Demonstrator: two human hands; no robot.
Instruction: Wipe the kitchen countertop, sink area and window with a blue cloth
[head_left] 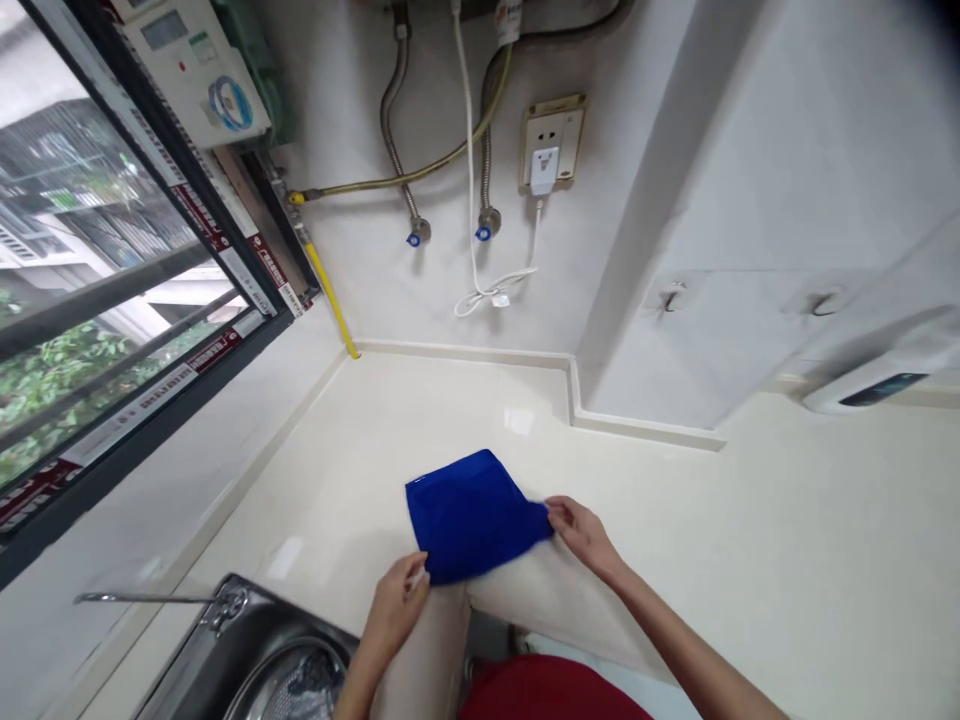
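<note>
Blue cloth (469, 520) lies at the lower centre of the frame, over the pale surface (757, 570) close to its near edge, spread between the two hands. How much of its weight the surface takes, cannot tell.

Left hand (396, 605): at the cloth's lower-left corner, thumb and fingertips closed in a pinch. From these fingers the cloth extends up and to the right.

Right hand (583, 535): thumb and fingertips pinch the right-hand corner, somewhat higher in the frame. From here the cloth runs off to the left.

Long axis roughly left to right, between the two grips. Neither hand is nearer; both are at the cloth's margin, each with its own corner.

Appearance: deep, even blue, thin-looking and limp. Mostly flat, four-sided but uneven; the right side narrows to a gathered tip at the fingers. Upper-left edge fairly straight, with a small pale mark near the corner. Lower edge bows slightly.

Nearby: steel sink (225, 650) with faucet (150, 599) at lower left, well apart from the cloth; red garment (551, 690) at bottom centre.
</note>
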